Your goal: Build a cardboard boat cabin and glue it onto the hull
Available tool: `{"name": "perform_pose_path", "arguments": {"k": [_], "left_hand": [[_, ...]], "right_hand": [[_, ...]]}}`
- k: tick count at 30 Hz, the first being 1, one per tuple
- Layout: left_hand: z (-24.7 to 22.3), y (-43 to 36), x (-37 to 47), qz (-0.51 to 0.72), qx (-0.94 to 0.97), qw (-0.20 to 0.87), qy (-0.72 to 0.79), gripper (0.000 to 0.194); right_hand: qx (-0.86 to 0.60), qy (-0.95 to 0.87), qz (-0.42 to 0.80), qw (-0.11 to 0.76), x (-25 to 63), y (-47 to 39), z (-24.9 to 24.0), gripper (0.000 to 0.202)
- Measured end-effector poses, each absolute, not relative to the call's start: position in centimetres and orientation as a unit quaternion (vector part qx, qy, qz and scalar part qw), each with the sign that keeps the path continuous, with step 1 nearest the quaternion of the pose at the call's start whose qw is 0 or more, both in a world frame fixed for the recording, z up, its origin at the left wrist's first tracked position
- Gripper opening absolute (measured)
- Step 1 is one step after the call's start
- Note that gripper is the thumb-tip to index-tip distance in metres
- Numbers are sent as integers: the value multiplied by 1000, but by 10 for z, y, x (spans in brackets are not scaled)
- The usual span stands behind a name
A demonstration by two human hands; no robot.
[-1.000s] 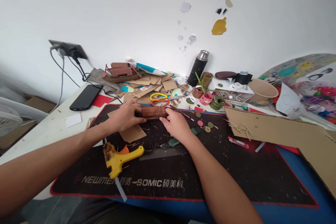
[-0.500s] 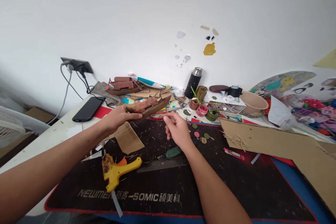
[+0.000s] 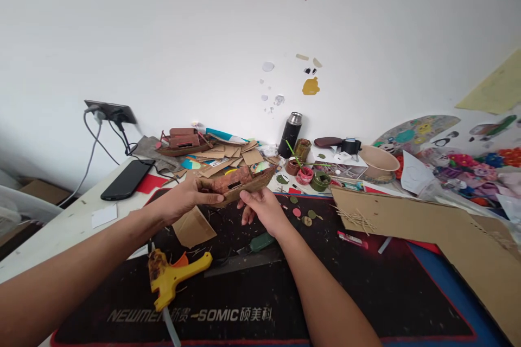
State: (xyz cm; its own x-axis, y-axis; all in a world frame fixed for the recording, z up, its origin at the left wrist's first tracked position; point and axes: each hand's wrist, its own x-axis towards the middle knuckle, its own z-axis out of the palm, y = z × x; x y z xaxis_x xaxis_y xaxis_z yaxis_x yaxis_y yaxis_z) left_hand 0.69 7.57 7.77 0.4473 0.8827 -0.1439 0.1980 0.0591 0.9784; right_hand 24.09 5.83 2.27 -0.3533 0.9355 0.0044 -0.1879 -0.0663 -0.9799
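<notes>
A brown model boat with a reddish cabin hangs above the black mat, its pointed end toward the right. My left hand is closed around the boat's left end, the thumb along its near side. At the lower edge of the hull, my right hand sets its thumb against the side, with the other fingers curled below. Whether something small is also between those fingers is hidden. Beneath the hands lie a green-handled tool and a piece of cardboard. A yellow glue gun rests nearer to me.
Another model boat stands by the wall beside cardboard scraps. Paint jars, a black flask and a phone are at the back. A large cardboard sheet with thin sticks covers the right side.
My right hand has come up to the boat's near side, where before it was apart from it. The boat has turned its side more toward me. The whole view has shifted slightly.
</notes>
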Motion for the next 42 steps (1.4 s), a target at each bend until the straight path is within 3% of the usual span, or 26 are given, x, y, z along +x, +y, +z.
{"name": "perform_pose_path", "arguments": {"k": [11,17,20,22,29,36,42], "left_hand": [[72,76,-1,317,626,554,448,41],[78,71,-3,384,664,391,508,61],[85,67,4,364,709,366,481,69],[88,63,10,354,742,330,464,65],[89,44,23,343,846,-19,408,17],[83,38,33,293,862,-120,397,26],[81,38,39,270,866,-133,399,29]], "right_hand": [[-342,-486,662,458,249,56,32,59],[-351,-471,661,466,247,58,29,60],[-349,-478,663,459,246,57,27,60],[-345,-483,663,455,246,57,27,59],[-355,-487,656,455,246,57,25,58],[-366,-486,648,458,243,58,23,57],[-366,-487,643,463,241,57,20,55]]}}
